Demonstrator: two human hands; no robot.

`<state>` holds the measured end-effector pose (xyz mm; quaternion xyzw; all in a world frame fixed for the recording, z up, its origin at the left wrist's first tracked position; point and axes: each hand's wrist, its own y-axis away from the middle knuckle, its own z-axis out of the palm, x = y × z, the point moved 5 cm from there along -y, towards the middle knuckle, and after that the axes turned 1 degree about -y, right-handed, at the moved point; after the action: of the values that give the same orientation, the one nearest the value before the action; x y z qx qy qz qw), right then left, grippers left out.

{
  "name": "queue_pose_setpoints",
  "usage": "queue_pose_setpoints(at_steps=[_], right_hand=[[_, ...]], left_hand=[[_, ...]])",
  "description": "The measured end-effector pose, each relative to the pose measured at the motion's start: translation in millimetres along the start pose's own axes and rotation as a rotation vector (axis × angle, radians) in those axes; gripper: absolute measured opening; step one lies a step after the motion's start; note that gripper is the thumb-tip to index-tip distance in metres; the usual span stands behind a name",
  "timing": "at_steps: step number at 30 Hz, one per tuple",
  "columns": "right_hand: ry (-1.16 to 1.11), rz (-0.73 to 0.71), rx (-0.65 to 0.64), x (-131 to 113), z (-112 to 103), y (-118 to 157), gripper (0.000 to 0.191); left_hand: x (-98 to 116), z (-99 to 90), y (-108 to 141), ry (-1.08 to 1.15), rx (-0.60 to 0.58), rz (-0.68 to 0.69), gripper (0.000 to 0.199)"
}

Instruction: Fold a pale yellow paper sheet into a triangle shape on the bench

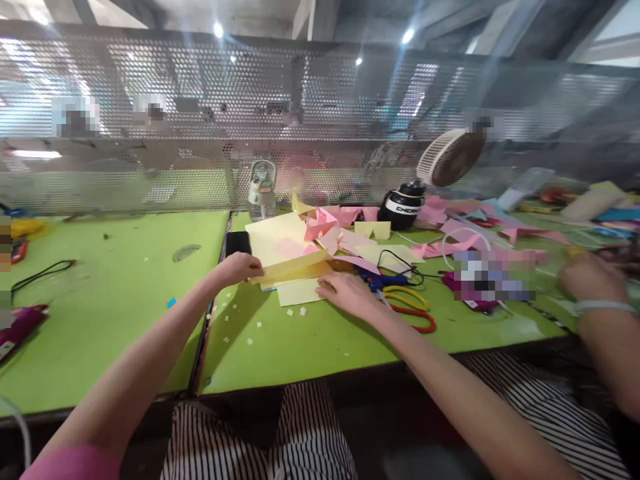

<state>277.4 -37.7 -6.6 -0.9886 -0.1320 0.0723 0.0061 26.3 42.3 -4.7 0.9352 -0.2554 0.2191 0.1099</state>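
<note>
Both hands are at a folded strip of yellow paper near the middle of the green table. My left hand pinches the strip's left end, beside a black phone. Close to its right end is my right hand, fingers bent and touching the paper's lower edge; whether they grip it is unclear. Under the strip lie a pale yellow piece and a large cream sheet. Pink folded paper sits behind. Scissors with red and yellow handles and a blue tool rest right of my right hand.
A clear bottle, a black bottle and a fan stand along the perforated screen. Paper scraps and cables spread to the right, where another person's hand is. Small white bits lie near the table seam.
</note>
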Motion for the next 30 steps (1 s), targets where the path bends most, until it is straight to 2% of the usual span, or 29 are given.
queue_pose_setpoints(at_steps=[5,9,14,18,21,24,27,30], right_hand=[[-0.023,0.024,0.04,-3.4,1.5,-4.2,0.032],[-0.031,0.012,0.089,-3.6,0.3,-15.5,0.034],[-0.007,0.022,0.118,6.5,2.0,-30.3,0.034],[0.001,0.025,0.124,15.3,1.0,-37.3,0.034],[-0.007,-0.009,0.107,13.8,0.4,-37.0,0.032],[-0.022,-0.072,0.107,5.6,-0.9,-29.0,0.032],[-0.034,-0.122,0.138,-0.4,-3.2,-13.0,0.033],[-0.041,-0.12,0.204,1.7,-4.6,9.3,0.032]], left_hand=[[5.5,-5.4,1.0,-0.045,0.096,-0.017,0.026],[8.8,-21.5,6.5,-0.078,0.194,-0.053,0.037],[4.0,-43.0,19.4,-0.064,0.276,-0.11,0.026],[1.7,-47.1,25.5,-0.102,0.328,-0.157,0.025],[11.5,-39.4,28.9,-0.195,0.329,-0.148,0.024],[29.9,-23.3,40.6,-0.292,0.296,-0.109,0.028],[51.1,1.2,65.8,-0.351,0.18,0.002,0.023],[62.9,24.6,105.2,-0.388,0.127,0.09,0.024]])
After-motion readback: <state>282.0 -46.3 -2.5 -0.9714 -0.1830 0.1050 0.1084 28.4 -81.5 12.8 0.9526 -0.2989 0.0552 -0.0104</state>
